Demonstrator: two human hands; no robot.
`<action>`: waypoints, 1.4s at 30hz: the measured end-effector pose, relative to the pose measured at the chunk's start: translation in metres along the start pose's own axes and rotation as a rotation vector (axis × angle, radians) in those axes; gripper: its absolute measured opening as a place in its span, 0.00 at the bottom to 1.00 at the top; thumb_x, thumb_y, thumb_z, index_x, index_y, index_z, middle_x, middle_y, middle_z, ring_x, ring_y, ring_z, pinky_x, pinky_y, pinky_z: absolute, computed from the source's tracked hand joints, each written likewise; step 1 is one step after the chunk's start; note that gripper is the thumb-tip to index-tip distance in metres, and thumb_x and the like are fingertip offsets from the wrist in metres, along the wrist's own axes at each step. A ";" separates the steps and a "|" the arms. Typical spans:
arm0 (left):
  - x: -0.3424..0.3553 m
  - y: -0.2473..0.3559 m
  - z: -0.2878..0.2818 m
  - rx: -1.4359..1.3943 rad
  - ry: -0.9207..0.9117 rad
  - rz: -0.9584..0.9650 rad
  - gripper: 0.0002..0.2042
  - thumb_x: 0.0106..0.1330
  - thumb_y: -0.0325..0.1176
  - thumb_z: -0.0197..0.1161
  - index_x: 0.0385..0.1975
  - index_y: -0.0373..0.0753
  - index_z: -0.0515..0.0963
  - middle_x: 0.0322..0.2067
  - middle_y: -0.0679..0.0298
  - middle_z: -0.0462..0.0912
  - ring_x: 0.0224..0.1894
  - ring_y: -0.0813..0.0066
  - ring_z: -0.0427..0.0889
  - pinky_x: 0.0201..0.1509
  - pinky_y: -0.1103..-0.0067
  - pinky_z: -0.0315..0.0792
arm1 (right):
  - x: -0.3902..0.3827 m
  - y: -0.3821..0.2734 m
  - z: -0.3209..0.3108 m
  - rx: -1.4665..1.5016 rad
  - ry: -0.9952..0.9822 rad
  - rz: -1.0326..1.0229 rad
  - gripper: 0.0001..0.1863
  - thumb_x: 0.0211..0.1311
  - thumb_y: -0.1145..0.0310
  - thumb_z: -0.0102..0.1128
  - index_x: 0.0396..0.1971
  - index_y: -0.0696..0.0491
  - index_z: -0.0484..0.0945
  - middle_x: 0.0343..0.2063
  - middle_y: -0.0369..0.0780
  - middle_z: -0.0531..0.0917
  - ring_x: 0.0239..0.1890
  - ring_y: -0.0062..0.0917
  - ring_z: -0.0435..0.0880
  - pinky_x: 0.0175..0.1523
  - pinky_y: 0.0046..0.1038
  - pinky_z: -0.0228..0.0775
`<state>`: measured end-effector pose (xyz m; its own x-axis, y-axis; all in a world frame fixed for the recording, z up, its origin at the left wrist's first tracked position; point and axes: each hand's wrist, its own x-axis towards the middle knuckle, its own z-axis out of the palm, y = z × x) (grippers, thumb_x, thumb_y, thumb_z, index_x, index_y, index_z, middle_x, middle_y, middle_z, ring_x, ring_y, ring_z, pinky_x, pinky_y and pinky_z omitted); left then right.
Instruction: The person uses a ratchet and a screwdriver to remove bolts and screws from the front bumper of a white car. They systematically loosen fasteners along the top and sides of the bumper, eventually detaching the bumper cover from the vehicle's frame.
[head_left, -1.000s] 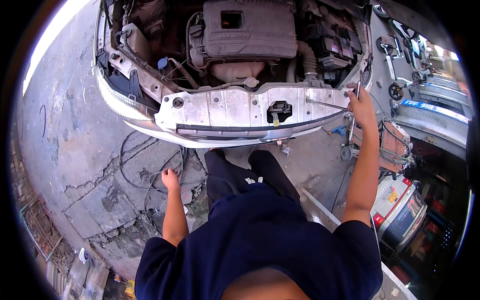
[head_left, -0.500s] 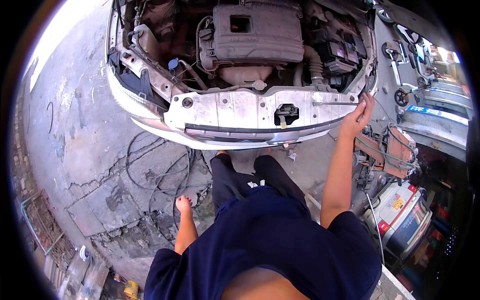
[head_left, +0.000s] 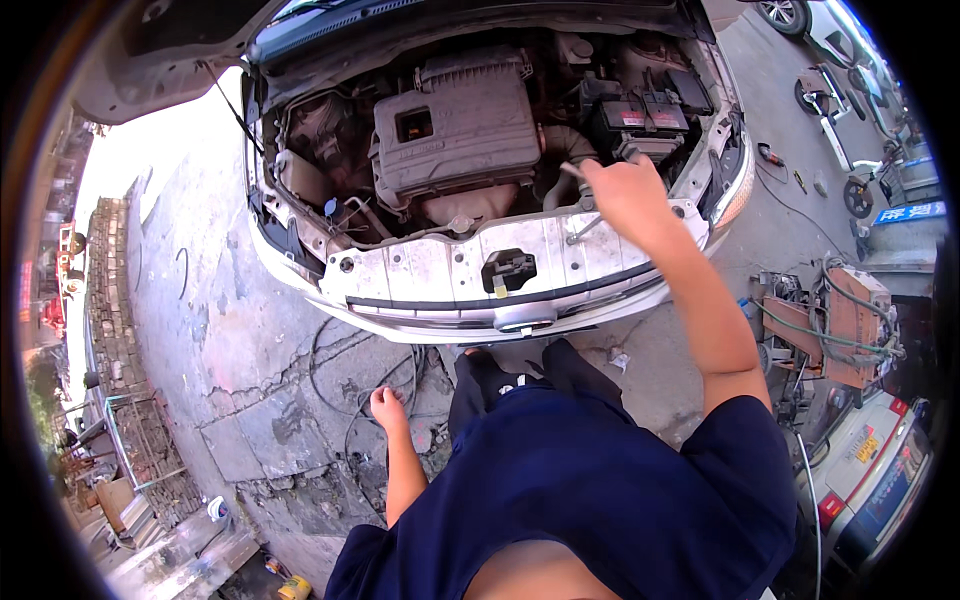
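My right hand (head_left: 625, 195) grips a metal T-handle wrench (head_left: 590, 225), raised over the front right of an open engine bay. Its slim shaft slants down to the white front panel (head_left: 405, 275), with the latch opening (head_left: 508, 270) left of it. Behind sit the dusty engine cover (head_left: 450, 140), the battery (head_left: 635, 120) and a corrugated intake hose (head_left: 560, 150). My left hand (head_left: 388, 405) hangs low in front of the bumper (head_left: 440, 325), fingers curled; whether it holds anything is hidden.
A raised hood (head_left: 150, 60) is at upper left. Loose cables (head_left: 330, 390) lie on cracked concrete (head_left: 260, 440). Rightward are scooters (head_left: 840, 130), a cart wrapped in hoses (head_left: 830, 330) and a detached rear car door (head_left: 865, 470). Scrap (head_left: 140, 540) lies lower left.
My right hand has moved left and up with the wrench, from the bay's right corner to over its front. The view has shifted, bringing the hood and battery fully into sight.
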<state>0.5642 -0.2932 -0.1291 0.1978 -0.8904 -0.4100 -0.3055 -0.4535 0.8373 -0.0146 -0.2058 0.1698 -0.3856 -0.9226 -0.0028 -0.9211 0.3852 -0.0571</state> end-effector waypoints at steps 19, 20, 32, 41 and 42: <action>-0.140 -0.055 -0.015 0.233 -0.012 -0.239 0.08 0.63 0.28 0.54 0.35 0.29 0.75 0.25 0.57 0.80 0.22 0.68 0.82 0.21 0.75 0.74 | 0.004 0.090 0.042 1.794 -0.984 -0.213 0.15 0.69 0.67 0.54 0.47 0.63 0.77 0.10 0.31 0.68 0.15 0.19 0.73 0.40 0.32 0.76; -0.137 -0.059 -0.012 0.263 -0.027 -0.214 0.09 0.63 0.29 0.55 0.36 0.29 0.75 0.26 0.57 0.80 0.22 0.69 0.81 0.21 0.76 0.74 | 0.010 0.095 0.034 1.531 -1.048 -0.290 0.16 0.67 0.68 0.54 0.48 0.64 0.77 0.11 0.31 0.69 0.15 0.20 0.74 0.39 0.31 0.76; -0.129 -0.024 0.027 0.310 -0.146 -0.111 0.11 0.65 0.30 0.55 0.41 0.30 0.76 0.29 0.59 0.82 0.27 0.72 0.82 0.27 0.77 0.76 | -0.011 -0.003 0.079 1.108 1.013 -0.237 0.11 0.67 0.63 0.53 0.31 0.54 0.78 0.27 0.39 0.81 0.40 0.33 0.79 0.56 0.36 0.66; -0.152 -0.053 0.005 0.366 -0.142 -0.213 0.10 0.65 0.31 0.56 0.40 0.30 0.76 0.29 0.57 0.82 0.25 0.71 0.83 0.25 0.76 0.77 | 0.015 0.043 0.052 1.646 -1.238 -0.498 0.25 0.76 0.57 0.43 0.19 0.56 0.72 0.17 0.42 0.77 0.30 0.35 0.82 0.48 0.36 0.72; -0.153 -0.063 -0.004 0.387 -0.152 -0.221 0.11 0.65 0.31 0.57 0.40 0.29 0.76 0.29 0.57 0.82 0.25 0.70 0.83 0.25 0.76 0.76 | 0.023 0.043 0.039 1.316 -1.353 -0.578 0.24 0.75 0.58 0.43 0.19 0.57 0.73 0.18 0.42 0.79 0.30 0.33 0.82 0.48 0.35 0.72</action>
<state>0.5565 -0.1285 -0.1178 0.1676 -0.7535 -0.6357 -0.6022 -0.5888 0.5391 -0.0606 -0.2109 0.1287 0.7661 -0.5647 -0.3068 -0.0518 0.4216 -0.9053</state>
